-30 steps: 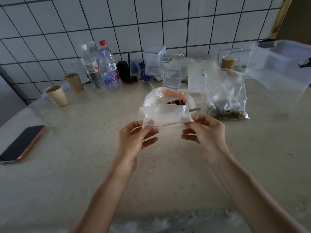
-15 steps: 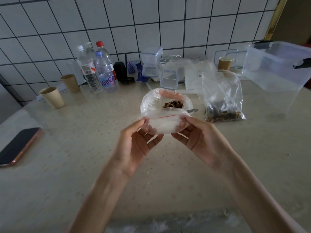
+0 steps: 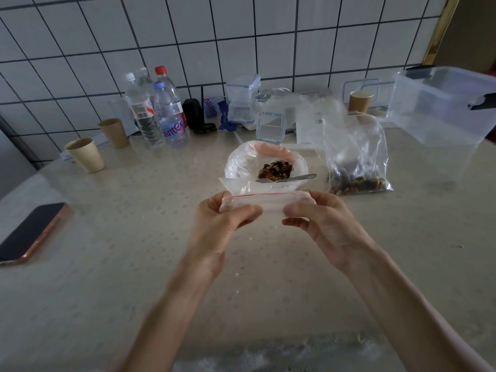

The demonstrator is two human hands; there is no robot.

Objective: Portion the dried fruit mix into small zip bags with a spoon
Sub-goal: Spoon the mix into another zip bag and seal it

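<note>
A small clear zip bag (image 3: 268, 201) with a red strip along its top is held above the table's middle. My left hand (image 3: 224, 221) pinches its left end and my right hand (image 3: 319, 218) pinches its right end. Just behind it stands a larger open bag (image 3: 236, 165), its rim rolled down, with a heap of dried fruit mix (image 3: 275, 170) inside. A metal spoon (image 3: 295, 178) lies across that heap, handle pointing right. To the right a filled clear zip bag (image 3: 357, 162) stands upright with fruit mix at its bottom.
Paper cups (image 3: 86, 155) and water bottles (image 3: 171, 116) stand at the back left, a phone (image 3: 31, 232) lies at the left edge. Small clear boxes (image 3: 269, 126) sit by the tiled wall, a big clear bin (image 3: 442, 108) at the back right.
Both hands have drawn the small zip bag lower and nearer to me, and it now lies flatter, its red-striped top edge facing up between the fingers.
</note>
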